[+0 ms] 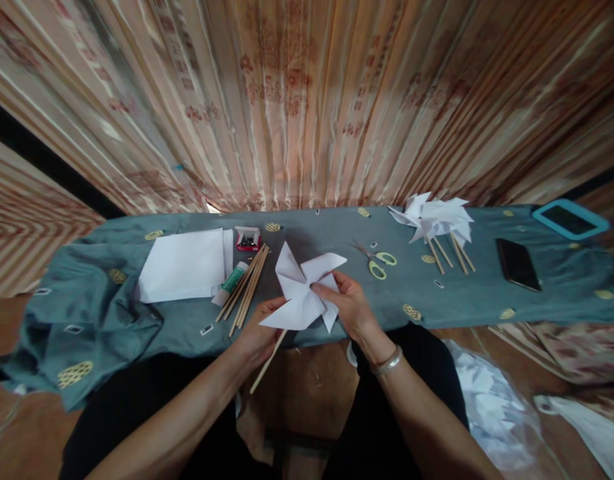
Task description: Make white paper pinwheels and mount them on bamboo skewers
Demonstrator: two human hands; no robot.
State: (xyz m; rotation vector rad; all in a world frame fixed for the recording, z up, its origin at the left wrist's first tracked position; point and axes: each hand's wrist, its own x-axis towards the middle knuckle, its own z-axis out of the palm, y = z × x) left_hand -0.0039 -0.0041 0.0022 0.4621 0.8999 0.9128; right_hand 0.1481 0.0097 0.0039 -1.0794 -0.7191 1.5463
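Note:
A white paper pinwheel (303, 301) on a wooden stick (267, 363) is held in front of me, over the table's near edge. My left hand (261, 330) grips it from the left, its fingers partly hidden behind the paper. From the right, my right hand (351, 303) is closed on the pinwheel, the thumb pressing near its centre. Left of it lies a bundle of wooden sticks (249, 287), beside a green and white glue stick (233, 281). A small red open box (248, 239) with dark bits inside sits just behind them.
White paper sheets (181, 267) lie at the left. Scissors (375, 260) with yellow-green handles rest right of centre. Finished pinwheels (437, 220), a black phone (518, 264) and a blue-framed tablet (571, 219) are farther right. A plastic bag of white paper (491, 407) stands on the floor.

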